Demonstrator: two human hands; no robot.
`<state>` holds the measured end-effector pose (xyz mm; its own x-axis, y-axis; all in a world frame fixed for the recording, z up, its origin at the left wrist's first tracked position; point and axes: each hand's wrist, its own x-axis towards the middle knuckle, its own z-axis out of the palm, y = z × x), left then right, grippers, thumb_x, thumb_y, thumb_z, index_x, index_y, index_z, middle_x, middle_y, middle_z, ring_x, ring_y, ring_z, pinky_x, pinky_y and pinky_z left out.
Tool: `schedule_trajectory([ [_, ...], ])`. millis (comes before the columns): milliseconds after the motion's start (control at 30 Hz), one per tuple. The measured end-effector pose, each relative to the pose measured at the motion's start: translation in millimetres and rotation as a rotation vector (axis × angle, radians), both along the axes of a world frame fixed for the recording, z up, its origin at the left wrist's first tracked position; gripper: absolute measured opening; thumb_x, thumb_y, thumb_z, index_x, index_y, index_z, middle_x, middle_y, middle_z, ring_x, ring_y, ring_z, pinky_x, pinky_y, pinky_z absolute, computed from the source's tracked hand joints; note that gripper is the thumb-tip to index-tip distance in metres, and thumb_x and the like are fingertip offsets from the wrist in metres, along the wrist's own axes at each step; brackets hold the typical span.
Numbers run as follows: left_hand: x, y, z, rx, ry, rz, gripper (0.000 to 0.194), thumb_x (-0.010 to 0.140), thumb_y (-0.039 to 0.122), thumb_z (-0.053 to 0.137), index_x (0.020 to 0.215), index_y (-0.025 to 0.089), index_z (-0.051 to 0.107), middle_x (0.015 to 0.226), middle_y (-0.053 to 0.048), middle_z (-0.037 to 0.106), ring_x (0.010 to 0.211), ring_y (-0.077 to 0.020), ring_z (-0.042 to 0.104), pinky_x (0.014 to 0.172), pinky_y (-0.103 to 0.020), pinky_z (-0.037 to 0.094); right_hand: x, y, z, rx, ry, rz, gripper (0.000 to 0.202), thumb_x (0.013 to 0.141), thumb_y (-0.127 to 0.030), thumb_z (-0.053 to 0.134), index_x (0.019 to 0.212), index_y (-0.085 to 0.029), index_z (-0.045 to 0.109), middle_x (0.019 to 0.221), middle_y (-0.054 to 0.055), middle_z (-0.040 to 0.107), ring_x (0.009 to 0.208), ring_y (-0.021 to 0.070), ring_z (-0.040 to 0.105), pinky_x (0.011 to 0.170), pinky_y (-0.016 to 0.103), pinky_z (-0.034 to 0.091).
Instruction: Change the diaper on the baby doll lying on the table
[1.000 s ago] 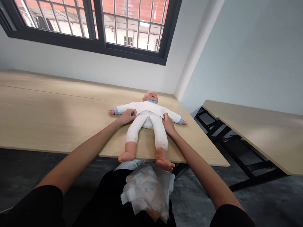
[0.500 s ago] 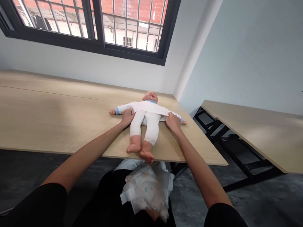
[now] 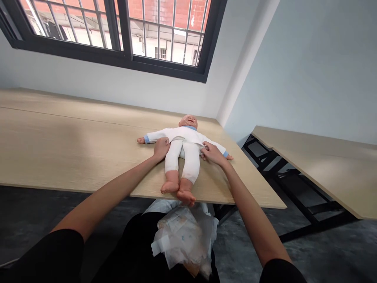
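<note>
Doll [image 3: 188,137] lies on its back on the pale wooden table [image 3: 73,145], head toward the wall [image 3: 118,84] and feet toward the person, arms stretched out to the sides. Its white top [image 3: 187,135] has a blue collar and blue cuffs; its legs are white down to the bare lower parts, and the feet lie close together at the near edge, one reaching over it. The left hand [image 3: 161,148] is curled closed, its fingertips pinching the hem of the top at one side of the waist. The right hand [image 3: 212,153] pinches the hem on the other side between thumb and bent fingers. Below the table edge, on the person's lap, sits a crumpled translucent bag [image 3: 184,236] with whitish, partly printed contents that cannot be made out clearly; it is apart from both hands. A second table [image 3: 324,169] on black folding legs stands to the right, with a gap between the two. Behind the doll, a dark-framed window [image 3: 126,59] with bars is set in the wall. Nothing lies between either hand and the doll's waist.
</note>
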<state>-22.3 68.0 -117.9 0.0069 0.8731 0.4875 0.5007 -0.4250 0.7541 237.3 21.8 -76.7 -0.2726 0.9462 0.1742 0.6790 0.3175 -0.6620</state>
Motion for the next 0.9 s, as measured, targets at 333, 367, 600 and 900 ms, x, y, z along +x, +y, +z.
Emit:
schedule_trajectory([
  [333,0,-4,4.0,-0.009,-0.012,-0.016,0.034,0.072,0.018,0.052,0.056,0.024,0.023,0.052,0.003,0.031,0.058,-0.0154,0.031,0.057,-0.031,0.02,-2,-7,0.3,-0.078,-0.061,0.161,0.026,0.076,-0.032,0.052,0.099,-0.022,0.046,0.078,0.0,0.062,0.073,0.0208,0.059,0.072,0.031,0.046],
  [367,0,-5,4.8,-0.01,-0.014,-0.026,0.034,0.072,0.018,0.052,0.056,0.024,0.022,0.052,0.004,0.03,0.059,-0.0152,0.031,0.057,-0.03,0.02,-2,-8,-0.1,-0.053,-0.09,0.145,0.032,0.075,-0.035,0.055,0.102,-0.021,0.046,0.085,0.003,0.063,0.077,0.0218,0.059,0.073,0.032,0.047],
  [600,0,-9,10.4,-0.038,-0.025,-0.11,0.033,0.07,0.022,0.051,0.055,0.023,0.022,0.053,0.005,0.026,0.058,-0.0139,0.028,0.056,-0.028,0.02,-1,-7,-3.1,0.089,-0.186,0.072,0.04,0.074,-0.045,0.059,0.102,-0.021,0.045,0.096,0.007,0.06,0.08,0.0242,0.055,0.072,0.034,0.043],
  [900,6,-12,15.5,-0.104,-0.041,-0.237,0.032,0.069,0.018,0.05,0.052,0.022,0.023,0.048,0.007,0.024,0.05,-0.009,0.025,0.05,-0.023,0.017,-4,11,-13.3,0.203,-0.03,-0.066,0.015,0.078,-0.036,0.044,0.075,-0.022,0.038,0.069,-0.001,0.047,0.066,0.0191,0.04,0.063,0.029,0.03],
])
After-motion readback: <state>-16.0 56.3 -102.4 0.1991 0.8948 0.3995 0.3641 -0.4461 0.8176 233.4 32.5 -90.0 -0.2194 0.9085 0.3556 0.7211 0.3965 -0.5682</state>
